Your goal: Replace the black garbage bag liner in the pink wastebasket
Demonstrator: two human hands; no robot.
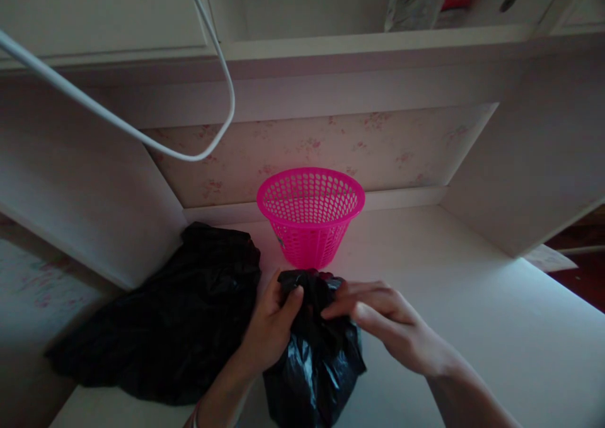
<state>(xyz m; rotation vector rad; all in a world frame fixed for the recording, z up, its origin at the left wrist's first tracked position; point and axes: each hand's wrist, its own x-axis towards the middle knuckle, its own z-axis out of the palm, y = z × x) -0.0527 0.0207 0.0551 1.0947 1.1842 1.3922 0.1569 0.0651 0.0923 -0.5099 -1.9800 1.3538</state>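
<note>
My left hand (pixel 271 327) is closed on the top of a small black plastic bag (pixel 314 365), thumb pressed onto its upper edge. My right hand (pixel 385 327) pinches the same bag's top from the right, fingers together. The bag hangs crumpled between both hands over the white desk (pixel 472 302). Just behind the bag stands a pink perforated plastic basket (pixel 311 210), upright and apart from my hands.
A large heap of black plastic bags (pixel 174 321) lies at the left on the desk. A white cable (pixel 142 135) loops overhead. Shelf walls close the desk at left and right; a shelf above holds a few items.
</note>
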